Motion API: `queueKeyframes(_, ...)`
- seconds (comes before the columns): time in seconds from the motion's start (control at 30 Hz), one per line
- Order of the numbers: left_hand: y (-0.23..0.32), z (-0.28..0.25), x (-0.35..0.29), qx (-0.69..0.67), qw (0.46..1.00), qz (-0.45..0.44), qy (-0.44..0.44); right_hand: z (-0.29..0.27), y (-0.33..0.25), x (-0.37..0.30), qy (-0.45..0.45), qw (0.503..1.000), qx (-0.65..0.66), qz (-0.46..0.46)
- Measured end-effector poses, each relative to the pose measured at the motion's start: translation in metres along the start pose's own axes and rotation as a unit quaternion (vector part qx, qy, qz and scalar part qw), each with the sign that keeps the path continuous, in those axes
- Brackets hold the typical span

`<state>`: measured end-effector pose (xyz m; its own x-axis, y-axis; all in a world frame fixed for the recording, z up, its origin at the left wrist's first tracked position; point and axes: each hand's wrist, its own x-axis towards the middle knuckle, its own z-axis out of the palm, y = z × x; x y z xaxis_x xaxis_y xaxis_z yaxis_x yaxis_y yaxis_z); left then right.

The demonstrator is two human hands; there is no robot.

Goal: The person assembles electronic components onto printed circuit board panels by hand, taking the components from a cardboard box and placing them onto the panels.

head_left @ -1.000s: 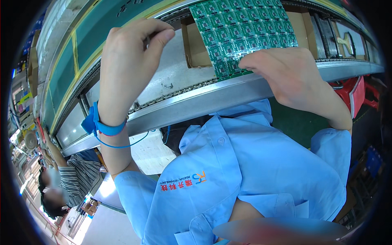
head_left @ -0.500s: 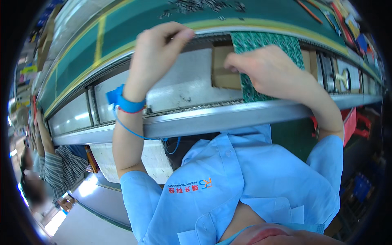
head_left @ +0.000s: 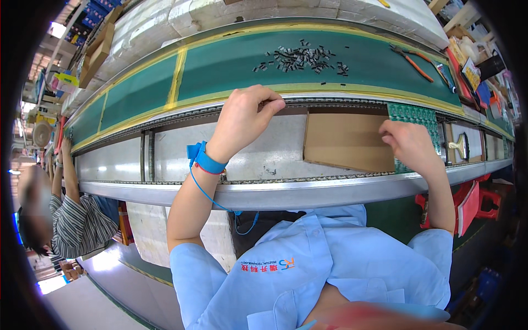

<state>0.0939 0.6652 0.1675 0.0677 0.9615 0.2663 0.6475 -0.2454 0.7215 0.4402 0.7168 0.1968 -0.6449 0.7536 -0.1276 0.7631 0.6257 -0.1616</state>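
Note:
My left hand [head_left: 250, 118] is raised over the near edge of the green work surface, thumb and fingers pinched together. Whatever it may hold is too small to make out. A blue wrist strap [head_left: 210, 160] with a thin cord circles that wrist. At the right, my right hand [head_left: 410, 144] is over a green circuit board panel [head_left: 421, 114] lying across the conveyor rails. Its fingers are curled closed at the panel's left edge, and their contents are hidden. Beyond my hands lies a scattered pile of small black components [head_left: 302, 59] on the green surface [head_left: 220, 69].
An open cardboard box [head_left: 346, 137] lies between the rails, left of the panel. Orange-handled pliers [head_left: 415, 63] rest at the far right. The metal front rail [head_left: 308, 191] runs before me. At left, a person in a striped shirt [head_left: 82, 223] works. A red stool [head_left: 487, 203] stands right.
The circuit board panel has shifted right along the rails, uncovering more of the cardboard box. My right hand has moved right with it. The view has tilted, showing more of the far side.

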Motion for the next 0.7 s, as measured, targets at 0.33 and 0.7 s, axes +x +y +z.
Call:
queueKeyframes(0.33,-0.057,-0.012,0.036,0.219,0.971,0.063,0.074,0.0,0.08,-0.041,0.037,0.983,-0.048,0.173)
queueKeyframes(0.7,-0.032,0.047,0.091,0.222,0.968,0.044,-0.108,0.007,0.159,-0.067,0.073,0.95,-0.059,0.297)
